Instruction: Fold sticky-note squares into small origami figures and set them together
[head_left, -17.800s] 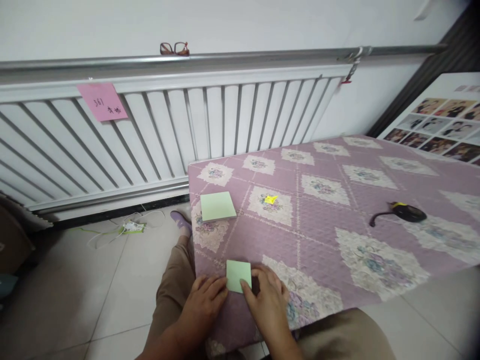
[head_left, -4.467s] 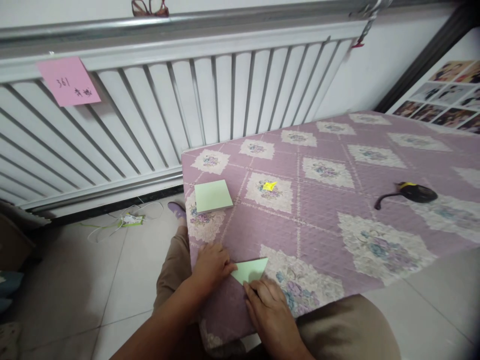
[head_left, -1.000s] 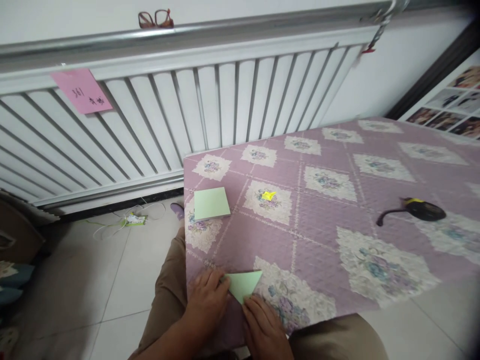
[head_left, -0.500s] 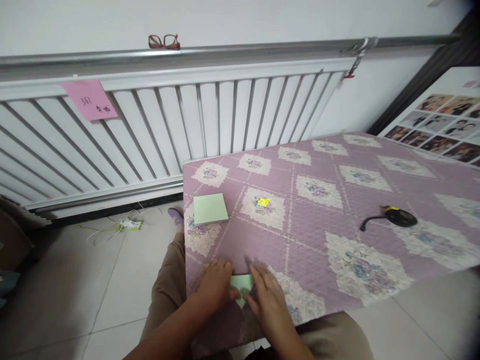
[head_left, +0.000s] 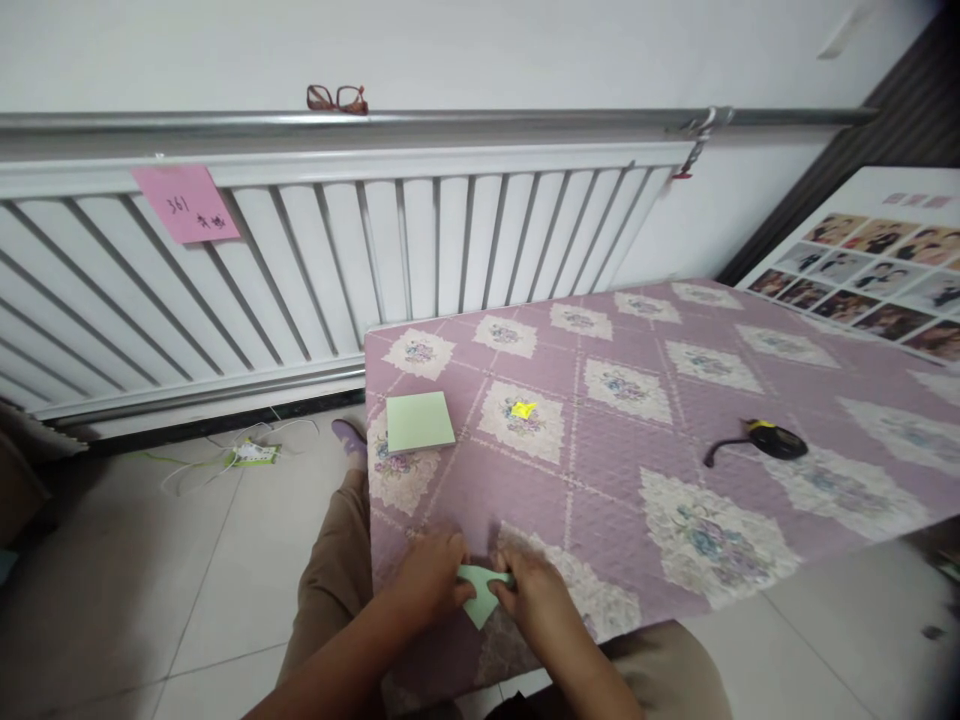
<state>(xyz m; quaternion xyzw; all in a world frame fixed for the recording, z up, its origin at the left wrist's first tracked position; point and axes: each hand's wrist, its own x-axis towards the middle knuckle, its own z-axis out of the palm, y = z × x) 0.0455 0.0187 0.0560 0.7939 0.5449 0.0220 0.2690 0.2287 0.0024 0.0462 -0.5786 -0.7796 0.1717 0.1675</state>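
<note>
Green paper [head_left: 480,592] is pinched between the left hand [head_left: 433,572] and right hand [head_left: 535,592] over the near-left end of the worktop [head_left: 517,492].
An uneven pull could skew a crease. The paper's tip points toward the worktop's near edge; its upper edge runs sideways, but with its ends hidden, the long axis is uncertain. Beyond lies a green pad [head_left: 420,421].

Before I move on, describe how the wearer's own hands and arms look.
The left hand and right hand wear no gloves. No sleeve, watch or bracelet shows on the left forearm or right forearm. Rings are too small to rule out.
</note>
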